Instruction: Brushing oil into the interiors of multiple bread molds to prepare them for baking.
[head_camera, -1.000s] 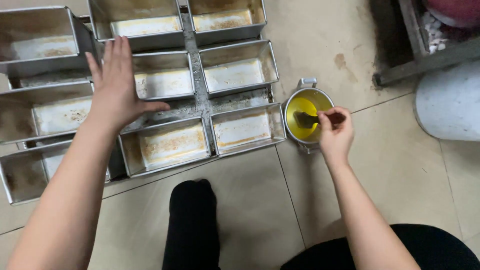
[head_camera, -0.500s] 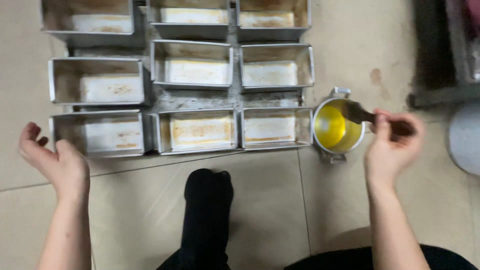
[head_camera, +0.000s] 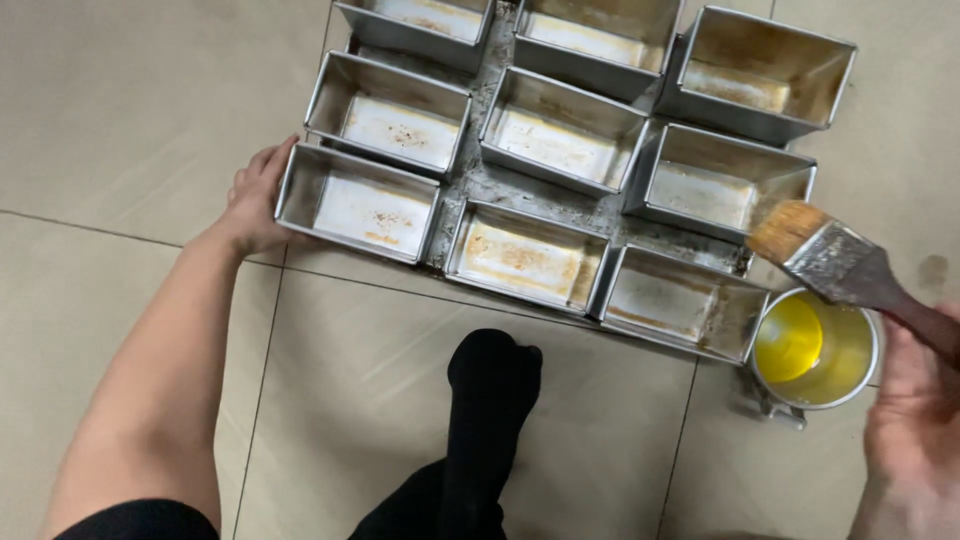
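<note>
The brush (head_camera: 835, 262), tight in my right grip (head_camera: 915, 420), hangs over the cup (head_camera: 815, 350) of yellow oil beside the empty pans (head_camera: 560, 150), while my open left grip (head_camera: 255, 200) touches the corner pan (head_camera: 360, 203).

The left arm reaches forward and up from the lower left corner, bare and nearly straight, wrist slightly bent. The left hand (head_camera: 258, 200) lies with its palm turned inward, fingers together and extended. The right hand (head_camera: 915, 420) sits at the lower right edge, only partly in view, its fingers curled into a closed grip, knuckles upward. 1 leg in black, the foot (head_camera: 492, 370) pointing forward, extends between the 2 arms.
</note>
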